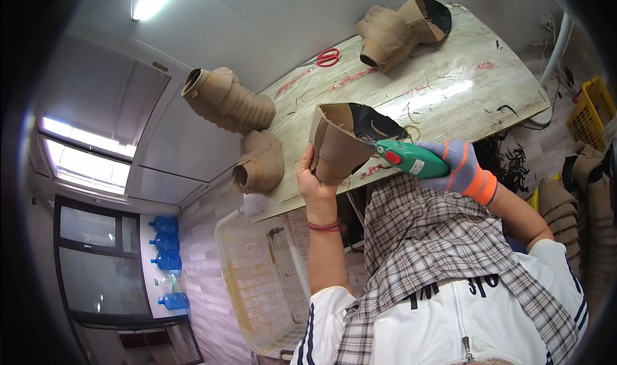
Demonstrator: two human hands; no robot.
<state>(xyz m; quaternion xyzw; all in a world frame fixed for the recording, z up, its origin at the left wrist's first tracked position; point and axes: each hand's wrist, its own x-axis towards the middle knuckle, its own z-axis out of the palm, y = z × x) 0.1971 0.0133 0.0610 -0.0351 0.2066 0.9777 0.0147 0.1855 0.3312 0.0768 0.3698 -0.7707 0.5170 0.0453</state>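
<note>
My bare left hand is closed on the near left side of a tan shoe upper, holding it up above the near edge of the table. The upper's open top shows a tan and black inside, with thin loose strips by its black part. In my right hand, which wears a grey and orange glove, is a green electric cutter with a red button. Its tip meets the right edge of the upper; the blade itself is too small to make out.
Stacked tan uppers stand at the table's left edge, more at its far side. Red scissors lie at the back of the worn table. Below are a white basket, dark scraps and a yellow crate.
</note>
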